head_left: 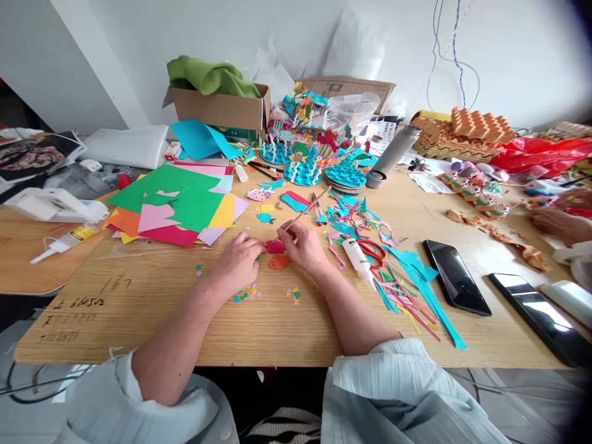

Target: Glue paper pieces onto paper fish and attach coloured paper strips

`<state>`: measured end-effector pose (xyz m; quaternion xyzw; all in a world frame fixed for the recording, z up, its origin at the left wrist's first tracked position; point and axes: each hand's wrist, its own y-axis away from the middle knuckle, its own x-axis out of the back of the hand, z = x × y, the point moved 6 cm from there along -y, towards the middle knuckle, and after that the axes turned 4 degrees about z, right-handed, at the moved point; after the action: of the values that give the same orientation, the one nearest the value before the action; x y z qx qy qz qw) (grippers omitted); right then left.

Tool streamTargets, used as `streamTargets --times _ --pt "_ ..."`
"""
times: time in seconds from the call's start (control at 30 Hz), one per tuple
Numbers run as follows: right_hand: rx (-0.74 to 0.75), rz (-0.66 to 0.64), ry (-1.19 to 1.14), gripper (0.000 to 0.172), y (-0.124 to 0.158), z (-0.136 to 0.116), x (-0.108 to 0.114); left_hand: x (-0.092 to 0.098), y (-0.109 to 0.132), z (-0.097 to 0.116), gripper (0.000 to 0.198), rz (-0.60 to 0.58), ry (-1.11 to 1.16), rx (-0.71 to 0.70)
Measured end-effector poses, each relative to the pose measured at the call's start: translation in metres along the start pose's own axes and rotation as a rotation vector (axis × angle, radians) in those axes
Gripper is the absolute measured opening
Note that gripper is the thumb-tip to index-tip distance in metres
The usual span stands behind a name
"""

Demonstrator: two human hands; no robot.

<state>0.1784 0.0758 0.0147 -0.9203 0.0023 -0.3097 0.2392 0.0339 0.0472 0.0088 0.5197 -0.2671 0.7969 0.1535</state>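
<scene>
Two hands (238, 262) (301, 246) pinching red paper (274, 247), wooden stick (303, 209)

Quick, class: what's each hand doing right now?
Left hand: closed, pinching the red paper.
Right hand: closed, holding the wooden stick.

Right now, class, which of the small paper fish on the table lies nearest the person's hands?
The orange paper fish, just below the right hand; the yellow fish and the blue fish lie farther up the table.
</scene>
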Motion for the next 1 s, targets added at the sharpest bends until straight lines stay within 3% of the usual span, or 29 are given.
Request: streamTargets --times 0.17,0.43,0.6,1.0 --pt "-0.032 0.037 0.033 0.019 -0.001 0.003 0.01 0.001 0.0 0.001 0.046 0.006 0.017 0.0" --pt "-0.033 -0.024 0.07 0.019 0.0 0.003 0.006 0.001 0.0 0.001 0.045 0.006 -0.003 -0.008" --pt "-0.021 0.037 0.057 0.02 0.0 0.002 0.01 0.001 0.0 0.002 0.045 0.012 0.004 -0.012" --pt "0.043 -0.028 -0.004 0.018 0.003 -0.009 -0.001 0.002 0.0 0.001 0.044 0.0 0.026 0.0"
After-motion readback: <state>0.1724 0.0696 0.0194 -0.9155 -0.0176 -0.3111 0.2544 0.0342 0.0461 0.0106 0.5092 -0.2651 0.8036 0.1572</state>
